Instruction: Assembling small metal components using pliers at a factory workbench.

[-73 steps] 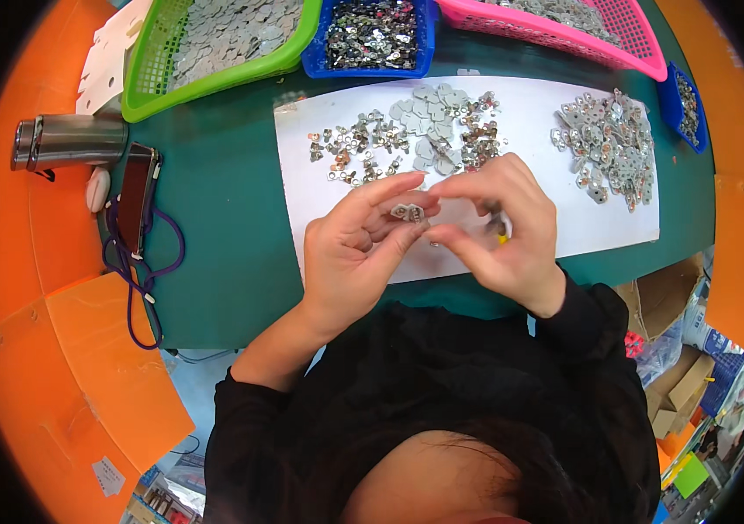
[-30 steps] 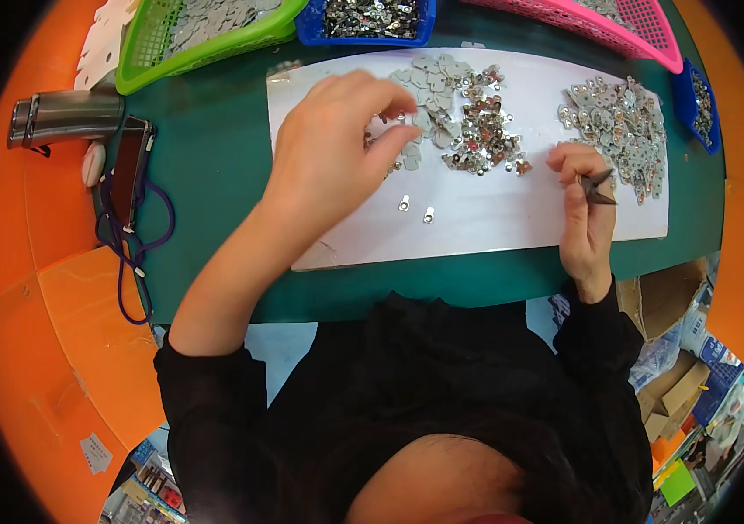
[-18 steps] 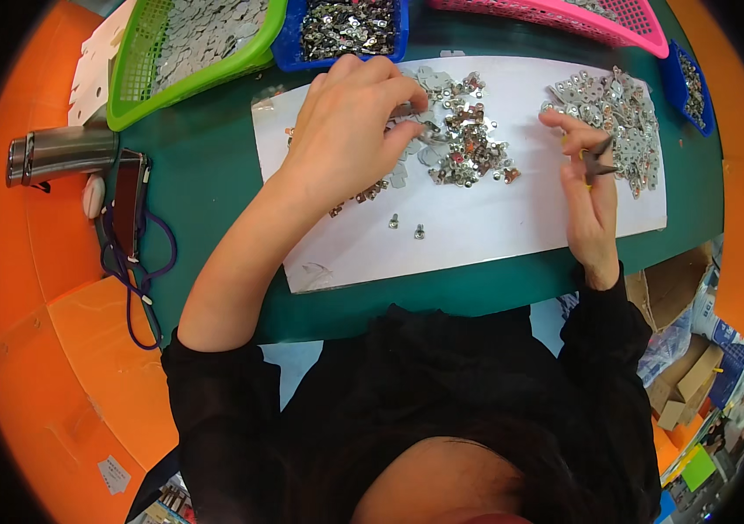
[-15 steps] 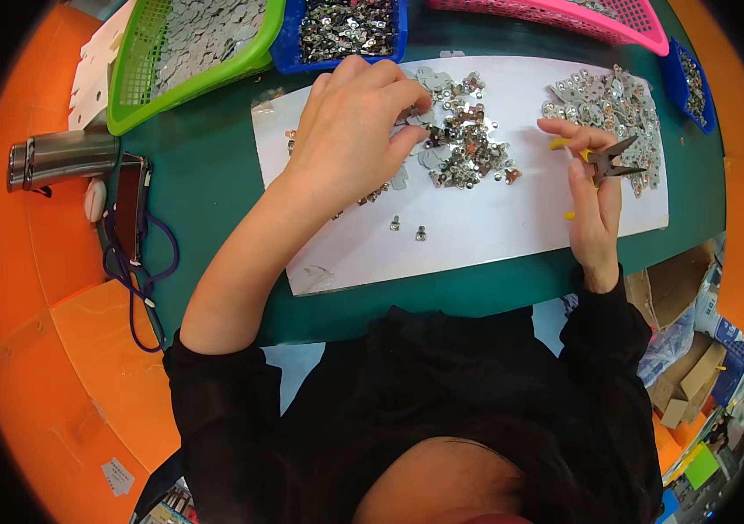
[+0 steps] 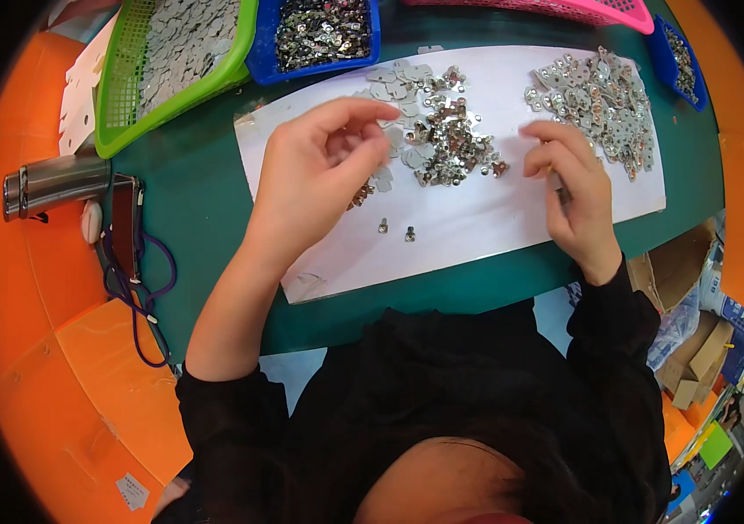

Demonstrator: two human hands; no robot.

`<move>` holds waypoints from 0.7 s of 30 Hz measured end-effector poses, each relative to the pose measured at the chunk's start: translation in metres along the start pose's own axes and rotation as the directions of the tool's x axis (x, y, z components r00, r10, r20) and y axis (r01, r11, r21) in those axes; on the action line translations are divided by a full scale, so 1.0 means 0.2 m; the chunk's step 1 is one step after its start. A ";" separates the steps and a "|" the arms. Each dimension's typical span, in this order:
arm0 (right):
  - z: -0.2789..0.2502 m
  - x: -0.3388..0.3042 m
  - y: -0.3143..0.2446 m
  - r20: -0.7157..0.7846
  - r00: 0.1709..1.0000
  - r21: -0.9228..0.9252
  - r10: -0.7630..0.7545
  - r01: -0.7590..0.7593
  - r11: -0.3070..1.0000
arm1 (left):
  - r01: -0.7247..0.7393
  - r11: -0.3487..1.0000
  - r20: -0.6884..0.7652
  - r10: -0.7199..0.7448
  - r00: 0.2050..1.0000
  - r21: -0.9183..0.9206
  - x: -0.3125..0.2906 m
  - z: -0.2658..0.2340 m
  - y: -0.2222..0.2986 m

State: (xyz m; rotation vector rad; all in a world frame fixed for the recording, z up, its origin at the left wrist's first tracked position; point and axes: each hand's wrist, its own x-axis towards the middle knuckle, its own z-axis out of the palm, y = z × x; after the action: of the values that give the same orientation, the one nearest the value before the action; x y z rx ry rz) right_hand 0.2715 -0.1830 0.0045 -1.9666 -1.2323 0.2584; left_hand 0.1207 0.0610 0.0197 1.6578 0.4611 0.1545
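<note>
My left hand (image 5: 315,170) hovers over the left part of a white board (image 5: 477,227), beside a pile of small shiny metal fittings (image 5: 455,144). Its fingers curl in toward the thumb; what they hold, if anything, is too small to make out. To the right, my right hand (image 5: 577,188) is closed around pliers (image 5: 561,188), of which only a bit of dark metal shows between the fingers. Flat grey metal plates (image 5: 389,83) lie next to the fittings. Two small metal pieces (image 5: 410,234) stand apart near the board's front. Joined plates (image 5: 603,109) are heaped on the right.
A green basket (image 5: 175,105) of grey plates and a blue bin (image 5: 319,70) of fittings stand at the back left. A pink basket (image 5: 546,16) is at the back, another blue bin (image 5: 676,65) far right. A steel flask (image 5: 57,186) and a cord (image 5: 158,301) lie left.
My left hand has drawn back from the pile toward me and left. The right hand has turned, so the pliers' jaws, plainly visible before, are now mostly hidden. The view has shifted slightly.
</note>
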 end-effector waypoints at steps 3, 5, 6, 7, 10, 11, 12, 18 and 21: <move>0.04 0.02 -0.02 -0.024 0.996 -0.114 -0.085 0.082 0.990 | 0.224 0.878 0.126 -0.187 0.974 -0.423 -0.09 -0.01 0.03; 0.05 0.03 -0.02 -0.026 0.991 -0.207 -0.134 0.126 0.970 | 0.281 0.821 0.154 -0.235 0.960 -0.497 -0.14 -0.01 0.03; 0.06 0.03 0.00 -0.012 0.986 -0.253 -0.169 0.160 0.954 | 0.334 0.754 0.191 -0.275 0.942 -0.565 -0.16 -0.01 0.02; 0.06 0.04 0.01 0.005 0.979 -0.295 -0.205 0.197 0.935 | 0.341 0.721 0.198 -0.279 0.940 -0.604 -0.18 0.00 0.02; 0.05 0.04 0.02 0.003 0.975 -0.312 -0.223 0.213 0.926 | 0.278 0.730 0.108 -0.272 0.956 -0.624 -0.23 0.04 0.00; 0.06 0.04 0.02 0.002 0.974 -0.311 -0.225 0.215 0.926 | 0.277 0.731 0.106 -0.272 0.956 -0.624 -0.24 0.05 -0.01; 0.07 0.03 0.01 -0.044 0.986 -0.203 -0.162 0.150 0.968 | 0.244 0.761 0.078 -0.248 0.966 -0.601 -0.25 0.06 -0.01; 0.16 0.10 -0.24 -0.085 0.937 0.080 -0.339 0.346 0.935 | 0.193 0.716 0.030 -0.234 0.972 -0.671 -0.29 0.12 -0.03; 0.25 0.12 -0.27 -0.147 0.859 -0.079 -0.490 0.483 0.872 | 0.191 0.659 0.037 -0.240 0.970 -0.727 -0.31 0.14 -0.03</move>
State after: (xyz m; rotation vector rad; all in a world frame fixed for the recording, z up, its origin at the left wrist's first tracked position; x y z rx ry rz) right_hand 0.2214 -0.1254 0.0150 -1.5987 -1.5818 -0.1841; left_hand 0.0738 0.0127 0.0194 0.7940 0.5512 0.1834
